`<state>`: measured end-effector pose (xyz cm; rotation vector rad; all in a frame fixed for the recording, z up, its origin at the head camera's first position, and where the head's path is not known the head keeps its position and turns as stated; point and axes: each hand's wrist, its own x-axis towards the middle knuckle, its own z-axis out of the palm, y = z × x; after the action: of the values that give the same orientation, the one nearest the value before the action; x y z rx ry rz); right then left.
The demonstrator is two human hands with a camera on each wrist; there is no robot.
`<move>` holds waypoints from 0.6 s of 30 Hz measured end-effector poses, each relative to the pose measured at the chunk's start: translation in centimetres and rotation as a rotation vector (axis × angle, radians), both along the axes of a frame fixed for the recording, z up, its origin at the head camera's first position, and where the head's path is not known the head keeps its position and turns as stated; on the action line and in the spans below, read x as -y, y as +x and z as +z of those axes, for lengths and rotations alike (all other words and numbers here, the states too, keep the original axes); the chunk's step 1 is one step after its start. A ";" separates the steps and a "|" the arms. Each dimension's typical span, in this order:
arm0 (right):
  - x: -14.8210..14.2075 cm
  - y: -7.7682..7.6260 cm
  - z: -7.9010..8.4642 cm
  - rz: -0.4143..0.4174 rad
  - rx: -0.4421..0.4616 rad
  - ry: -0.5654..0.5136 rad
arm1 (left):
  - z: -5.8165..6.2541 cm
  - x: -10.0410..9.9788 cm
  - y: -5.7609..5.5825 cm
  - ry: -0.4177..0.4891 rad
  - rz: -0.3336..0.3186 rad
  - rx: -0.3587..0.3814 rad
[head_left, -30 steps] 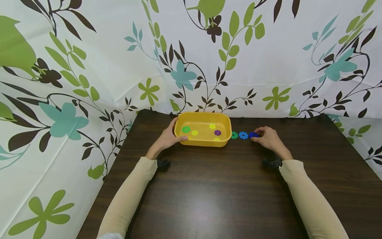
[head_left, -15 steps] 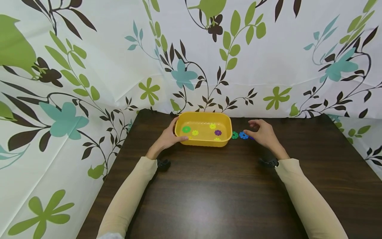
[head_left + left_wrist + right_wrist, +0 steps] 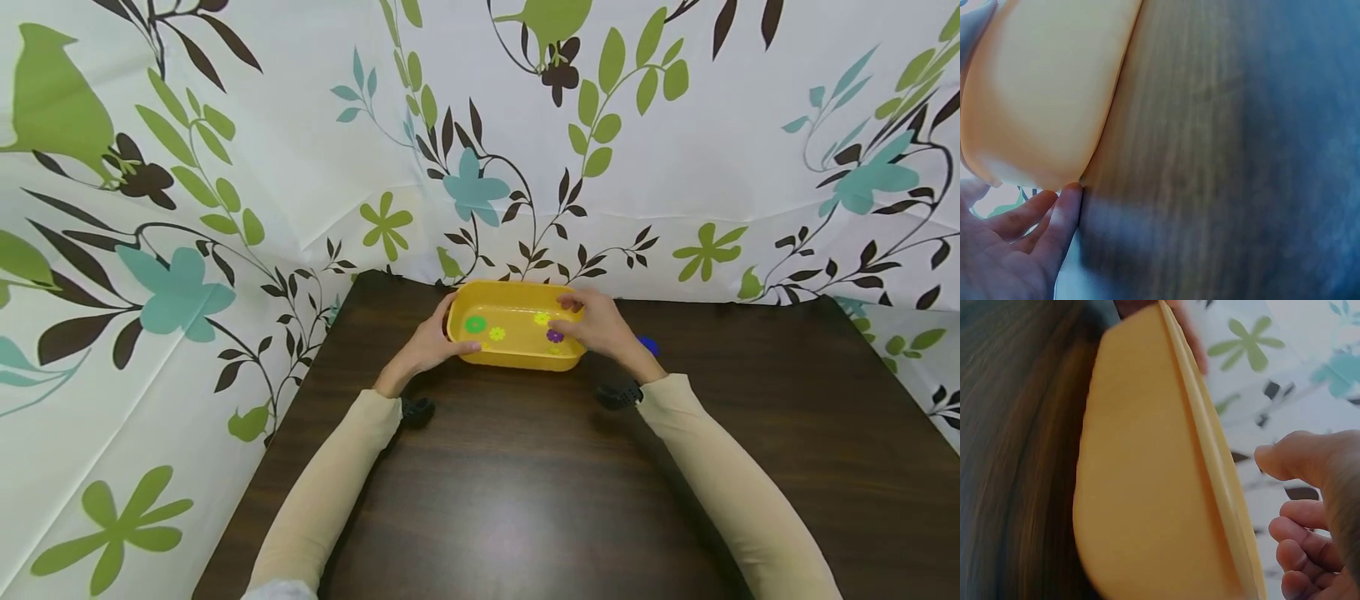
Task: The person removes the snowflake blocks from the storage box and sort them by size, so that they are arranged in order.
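My left hand (image 3: 429,342) holds the left end of a yellow plastic tub (image 3: 517,360), its thumb over the front rim. In the left wrist view, fingertips (image 3: 1070,190) touch the tub's end wall. Inside lie several small snowflake-shaped plastic discs, among them a green disc (image 3: 476,325), a yellow disc (image 3: 497,333) and a purple disc (image 3: 555,336). Above the tub's right end hovers my right hand (image 3: 603,327). The right wrist view shows its thumb (image 3: 1291,456) and loosely bent fingers apart, with nothing between them.
A dark blue disc (image 3: 649,345) lies on the dark wooden table (image 3: 495,467), partly behind the right wrist. Right at the table's back edge hangs a white cloth (image 3: 300,150) printed with leaves and birds. Other discs right of the tub are hidden by the right hand.
My right hand has let go of the dark blue disc at the row's right end and moved left over the tub. My left hand stays on the tub; the head view has shifted slightly.
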<state>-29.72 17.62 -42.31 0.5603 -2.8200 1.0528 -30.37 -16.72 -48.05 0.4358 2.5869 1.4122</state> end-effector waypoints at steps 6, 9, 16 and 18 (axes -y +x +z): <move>3.9 -1.2 -0.2 0.098 -0.013 0.062 | 0.2 -0.2 0.1 0.012 -0.005 0.001; 5.6 -1.8 -0.3 0.134 0.006 0.097 | 0.3 -0.2 0.0 0.019 -0.003 0.000; 9.3 -2.9 -0.7 0.177 0.100 0.167 | 0.1 -0.2 -0.1 0.003 0.012 0.016; 10.3 -3.1 -0.9 0.185 0.131 0.168 | -0.1 -0.1 -0.2 -0.001 0.015 0.016</move>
<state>-32.84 7.34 -43.16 0.8105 -3.0397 0.9152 -30.53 -16.61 -48.11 0.4036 2.5837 1.4136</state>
